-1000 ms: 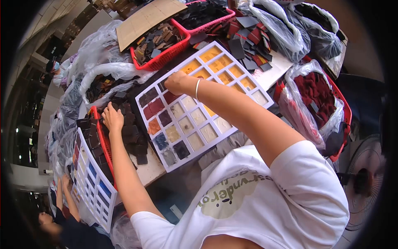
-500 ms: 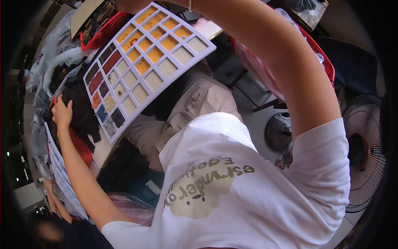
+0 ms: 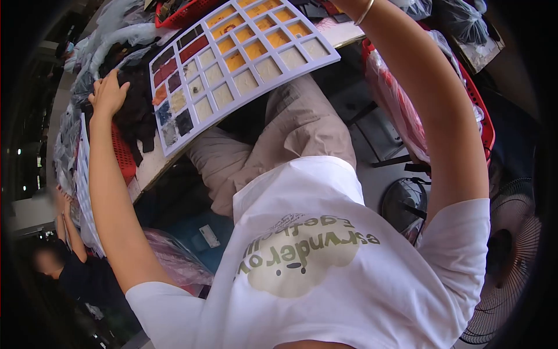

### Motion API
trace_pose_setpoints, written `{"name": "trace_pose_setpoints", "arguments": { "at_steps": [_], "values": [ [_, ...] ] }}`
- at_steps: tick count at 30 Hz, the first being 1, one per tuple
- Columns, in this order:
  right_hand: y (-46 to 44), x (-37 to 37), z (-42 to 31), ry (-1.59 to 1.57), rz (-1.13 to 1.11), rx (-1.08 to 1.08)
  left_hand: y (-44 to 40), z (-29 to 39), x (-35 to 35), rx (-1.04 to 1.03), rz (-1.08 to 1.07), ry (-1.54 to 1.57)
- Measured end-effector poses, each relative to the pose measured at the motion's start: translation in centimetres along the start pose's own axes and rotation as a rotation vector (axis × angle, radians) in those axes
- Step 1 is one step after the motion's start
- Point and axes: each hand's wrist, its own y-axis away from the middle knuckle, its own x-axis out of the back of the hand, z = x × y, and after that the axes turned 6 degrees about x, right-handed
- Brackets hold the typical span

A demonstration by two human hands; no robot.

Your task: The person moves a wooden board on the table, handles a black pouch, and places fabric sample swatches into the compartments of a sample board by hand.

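Observation:
My left hand point(image 3: 108, 96) is over the dark cloth-like pieces point(image 3: 132, 107) heaped in a red basket point(image 3: 123, 152). Its thumb stands apart from the bent fingers, and I see nothing held in it. Of my right hand point(image 3: 344, 4), only the part by the wrist shows at the top edge, above a bangle; its fingers are out of frame. Between my arms a pale gridded tray point(image 3: 250, 103) lies tilted over the table edge. Its compartments hold flat yellow, dark red, cream and dark pieces.
Another red basket point(image 3: 180, 13) stands behind the tray. On the right, a larger red basket point(image 3: 485, 131) holds plastic-wrapped goods, with a fan point(image 3: 505, 262) below. Plastic bags point(image 3: 93, 58) line the left. A person point(image 3: 87, 279) sits at lower left.
The view has shifted, so the tray and table appear farther up and right. My left hand appears higher, its thumb more clearly apart. My right hand has nearly left the top of the frame.

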Motion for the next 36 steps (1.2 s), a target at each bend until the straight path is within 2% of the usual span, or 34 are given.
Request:
{"name": "trace_pose_setpoints", "arguments": {
  "at_steps": [2, 4, 5, 6, 8, 14, 17, 20, 27, 29, 31, 33, 34, 35, 36],
  "values": [
    [0.2, 0.4, -0.9, -1.149, 0.154, -0.811, 0.0, 0.3, 0.3, -0.029, 0.044, 0.024],
    [1.5, 2.3, -1.5, -1.422, 0.474, -1.032, -0.7, 0.7, -0.3, -0.022, 0.041, 0.025],
    [1.9, 1.8, -1.1, -1.454, 0.396, -1.002, -0.9, 1.0, -0.7, -0.013, 0.038, 0.051],
    [1.4, -0.1, -1.7, -1.444, 0.463, -1.025, -1.3, 1.2, -1.4, -0.012, 0.032, 0.060],
    [2.3, -0.5, -1.1, -1.509, 0.346, -0.996, -1.9, 1.7, -1.9, -0.010, 0.009, 0.094],
    [3.4, -3.0, -1.1, -1.497, 0.519, -1.032, -8.3, -0.4, -6.2, 0.075, -0.023, 0.185],
    [4.4, -3.4, -0.3, -1.538, 0.504, -1.060, -12.4, -1.7, -8.0, 0.156, -0.020, 0.273],
    [5.3, -5.2, -0.7, -1.645, 0.497, -1.105, -17.0, -2.5, -10.2, 0.233, -0.025, 0.340],
    [7.7, -8.3, -1.9, -2.015, 0.496, -1.362, -26.2, -2.9, -16.4, 0.394, 0.015, 0.443],
    [7.5, -9.3, -0.8, -2.024, 0.418, -1.297, -27.8, -2.2, -17.2, 0.381, 0.007, 0.461],
    [8.8, -9.6, -0.6, -1.994, 0.293, -1.372, -29.0, -1.5, -18.2, 0.391, -0.012, 0.520],
    [9.2, -11.7, -1.0, -1.817, 0.243, -1.304, -30.4, -1.1, -19.1, 0.436, -0.162, 0.479],
    [9.2, -12.3, -0.9, -1.760, 0.195, -1.337, -31.3, -1.3, -20.3, 0.452, -0.231, 0.480],
    [9.4, -13.2, -0.7, -1.657, 0.117, -1.308, -31.4, -1.3, -20.6, 0.429, -0.200, 0.463],
    [9.6, -13.6, -0.3, -1.628, 0.012, -1.412, -31.2, -1.0, -20.3, 0.423, -0.173, 0.427]
  ]
}}
